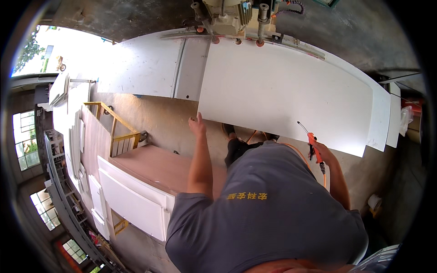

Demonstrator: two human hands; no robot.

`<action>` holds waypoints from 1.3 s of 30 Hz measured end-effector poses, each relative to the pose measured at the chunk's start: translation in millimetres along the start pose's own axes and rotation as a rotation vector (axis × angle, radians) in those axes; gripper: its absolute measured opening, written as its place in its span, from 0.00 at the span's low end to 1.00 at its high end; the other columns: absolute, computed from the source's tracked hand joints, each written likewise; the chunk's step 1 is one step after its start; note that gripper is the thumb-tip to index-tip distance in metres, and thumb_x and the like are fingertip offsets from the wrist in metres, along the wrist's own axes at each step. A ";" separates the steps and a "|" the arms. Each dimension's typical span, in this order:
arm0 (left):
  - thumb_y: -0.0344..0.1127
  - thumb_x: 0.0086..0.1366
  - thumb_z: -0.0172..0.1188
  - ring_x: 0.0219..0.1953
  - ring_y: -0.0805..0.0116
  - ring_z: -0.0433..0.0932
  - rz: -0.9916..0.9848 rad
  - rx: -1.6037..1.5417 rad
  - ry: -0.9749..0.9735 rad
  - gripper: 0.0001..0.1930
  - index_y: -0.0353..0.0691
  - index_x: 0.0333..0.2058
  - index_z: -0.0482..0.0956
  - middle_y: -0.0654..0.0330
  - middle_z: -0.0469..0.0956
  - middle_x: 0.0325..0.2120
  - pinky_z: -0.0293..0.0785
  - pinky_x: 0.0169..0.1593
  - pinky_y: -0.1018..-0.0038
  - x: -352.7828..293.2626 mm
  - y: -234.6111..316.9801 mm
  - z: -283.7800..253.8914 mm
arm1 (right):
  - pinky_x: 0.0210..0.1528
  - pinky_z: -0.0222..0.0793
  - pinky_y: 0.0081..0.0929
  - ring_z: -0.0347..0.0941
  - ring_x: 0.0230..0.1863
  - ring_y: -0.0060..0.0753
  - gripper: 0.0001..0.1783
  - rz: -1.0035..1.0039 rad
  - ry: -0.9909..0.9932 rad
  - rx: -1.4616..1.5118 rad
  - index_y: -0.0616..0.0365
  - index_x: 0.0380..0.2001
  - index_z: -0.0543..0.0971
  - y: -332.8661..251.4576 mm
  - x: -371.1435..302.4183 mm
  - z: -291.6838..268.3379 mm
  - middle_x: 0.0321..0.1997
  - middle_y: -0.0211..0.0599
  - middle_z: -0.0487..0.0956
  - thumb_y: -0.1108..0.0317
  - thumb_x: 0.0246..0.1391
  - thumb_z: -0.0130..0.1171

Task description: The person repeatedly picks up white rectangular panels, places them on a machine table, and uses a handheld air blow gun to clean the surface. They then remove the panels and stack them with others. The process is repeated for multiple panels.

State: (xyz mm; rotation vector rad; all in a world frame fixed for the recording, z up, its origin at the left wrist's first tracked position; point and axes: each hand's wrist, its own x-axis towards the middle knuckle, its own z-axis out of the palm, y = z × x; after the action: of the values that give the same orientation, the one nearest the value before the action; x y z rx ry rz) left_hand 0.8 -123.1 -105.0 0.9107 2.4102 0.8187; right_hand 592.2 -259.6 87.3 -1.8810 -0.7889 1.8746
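The white panel [287, 86] lay flat at the person's 12 o'clock, on a pale counter [193, 63], its near edge seeming to overhang. It looked stiff and broad, probably awkward more than fragile, with a smooth face that might slip under a flat palm and corners likely to chip if knocked. The surest hold seemed to be at the near edge, with 1 hand toward each end.

The left hand [199, 126], at 11 o'clock, had its digits apart beside the panel's near left corner; whether a fingertip touched the edge, I could not tell. The right hand [322, 151], at 1 o'clock, was closed around the handle of an orange air blow gun [312, 138], its thin nozzle angled over the panel. The gun looked light, though its hose [324, 178] might drag.

Beyond the panel at 12 o'clock stood a machine head [225, 18]. White boards [134, 191] leaned at 9 o'clock by a brown board [168, 168], with a yellow metal frame [126, 136] at 10 o'clock on the concrete floor [159, 111]. Farther out at 10 o'clock, daylight came through a wide opening [75, 52].
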 end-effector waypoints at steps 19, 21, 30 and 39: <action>0.57 0.62 0.58 0.16 0.72 0.59 0.058 -0.191 -0.581 0.33 0.31 0.13 0.69 0.62 0.64 0.09 0.59 0.21 0.67 98.1 66.6 -15.7 | 0.18 0.60 0.25 0.62 0.13 0.22 0.32 0.241 0.042 -0.544 0.56 0.20 0.74 -182.7 19.4 168.5 0.12 0.29 0.68 0.36 0.57 0.47; 0.56 0.62 0.59 0.18 0.78 0.56 0.017 -0.200 -0.548 0.30 0.37 0.12 0.67 0.70 0.61 0.12 0.53 0.20 0.73 143.3 48.9 -46.6 | 0.15 0.60 0.24 0.64 0.13 0.22 0.27 0.321 0.407 -0.362 0.60 0.26 0.74 -139.9 -13.1 139.6 0.13 0.28 0.67 0.43 0.57 0.51; 0.65 0.64 0.44 0.57 0.57 0.66 -0.623 -1.310 -0.403 0.34 0.44 0.57 0.67 0.59 0.69 0.56 0.64 0.60 0.56 136.5 -6.4 -102.6 | 0.17 0.65 0.27 0.73 0.21 0.26 0.14 0.307 0.782 0.296 0.59 0.34 0.75 83.6 -69.7 81.0 0.22 0.32 0.76 0.59 0.53 0.58; 0.61 0.62 0.55 0.62 0.60 0.60 -0.723 -1.061 -0.642 0.36 0.43 0.61 0.61 0.60 0.62 0.61 0.57 0.65 0.64 7.8 -5.3 -70.8 | 0.23 0.69 0.35 0.66 0.24 0.33 0.18 0.281 1.238 0.883 0.54 0.36 0.71 174.2 4.6 51.4 0.30 0.34 0.66 0.58 0.44 0.59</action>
State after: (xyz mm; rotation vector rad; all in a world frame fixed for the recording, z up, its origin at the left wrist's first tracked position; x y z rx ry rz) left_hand -47.5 -147.1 -58.2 -0.1332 1.2517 1.0721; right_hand 563.4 -398.3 -26.5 -1.9881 0.6196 0.5828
